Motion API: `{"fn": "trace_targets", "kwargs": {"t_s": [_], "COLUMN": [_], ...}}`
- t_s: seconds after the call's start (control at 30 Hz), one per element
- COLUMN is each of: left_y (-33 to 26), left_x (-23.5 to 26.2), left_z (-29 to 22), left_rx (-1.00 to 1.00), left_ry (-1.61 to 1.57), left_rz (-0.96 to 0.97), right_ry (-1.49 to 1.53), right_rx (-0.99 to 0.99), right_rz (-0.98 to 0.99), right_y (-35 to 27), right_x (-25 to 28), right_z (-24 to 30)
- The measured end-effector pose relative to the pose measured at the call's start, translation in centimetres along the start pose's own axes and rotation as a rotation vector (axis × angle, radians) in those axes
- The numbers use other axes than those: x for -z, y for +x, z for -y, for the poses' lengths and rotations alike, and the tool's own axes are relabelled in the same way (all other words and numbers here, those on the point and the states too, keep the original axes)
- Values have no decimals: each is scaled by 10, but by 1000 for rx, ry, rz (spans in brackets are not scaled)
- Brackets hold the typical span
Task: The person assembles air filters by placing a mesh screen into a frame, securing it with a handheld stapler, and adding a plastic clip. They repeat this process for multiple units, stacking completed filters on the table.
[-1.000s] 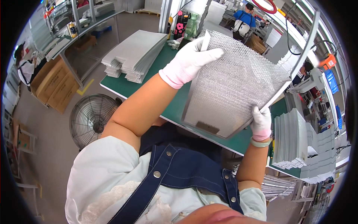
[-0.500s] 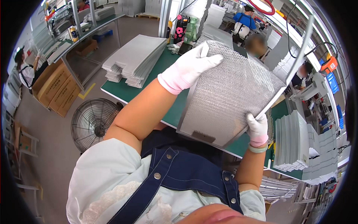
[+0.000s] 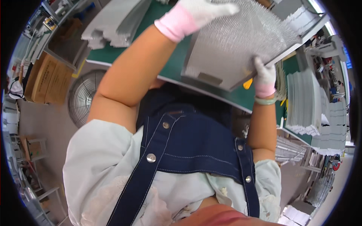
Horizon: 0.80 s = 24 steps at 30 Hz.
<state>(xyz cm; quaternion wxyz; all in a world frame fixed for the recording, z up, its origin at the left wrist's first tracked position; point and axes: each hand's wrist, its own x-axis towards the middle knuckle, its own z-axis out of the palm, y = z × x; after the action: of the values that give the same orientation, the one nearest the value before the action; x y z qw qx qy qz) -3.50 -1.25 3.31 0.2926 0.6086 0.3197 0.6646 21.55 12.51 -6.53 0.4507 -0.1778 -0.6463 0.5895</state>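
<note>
Both my hands, in white gloves with pink cuffs, hold a silvery metal mesh filter panel [image 3: 230, 51] tilted over the green table. My left hand [image 3: 201, 15] grips its upper left corner, thumb stretched across the mesh; the fingers are partly out of view. At the lower right edge, my right hand [image 3: 265, 77] closes on the panel beside a pale metal frame strip [image 3: 288, 52] that runs along that side. A dark rectangular patch marks the panel's bottom edge. Just left of my right hand, a yellow-orange tool handle [image 3: 247, 83] shows beneath the panel.
A stack of pale notched sheets [image 3: 118, 20] lies on the table [image 3: 171, 66] at the far left. Tall stacked metal strips [image 3: 303, 101] stand at its right end. On the floor to the left are a round fan [image 3: 81, 98] and cardboard boxes [image 3: 47, 79].
The view has tipped downward, so hands and panel appear higher in the picture. The frame strip, which stuck up steeply, now slopes lower along the panel's right side. Both hands keep their grip.
</note>
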Motion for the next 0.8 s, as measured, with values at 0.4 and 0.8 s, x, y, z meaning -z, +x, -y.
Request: {"fn": "trace_targets", "kwargs": {"t_s": [0.4,0.8], "left_y": [-135,-191], "left_x": [-9,-29], "left_z": [53,55], "left_rx": [287,-41], "left_ry": [518,548], "left_rz": [152,408], "right_ry": [-622,-911], "right_rx": [-313,-371], "right_rz": [466,533], "right_y": [-70,-72], "right_x": [43,15], "right_z": [-71,-65]}}
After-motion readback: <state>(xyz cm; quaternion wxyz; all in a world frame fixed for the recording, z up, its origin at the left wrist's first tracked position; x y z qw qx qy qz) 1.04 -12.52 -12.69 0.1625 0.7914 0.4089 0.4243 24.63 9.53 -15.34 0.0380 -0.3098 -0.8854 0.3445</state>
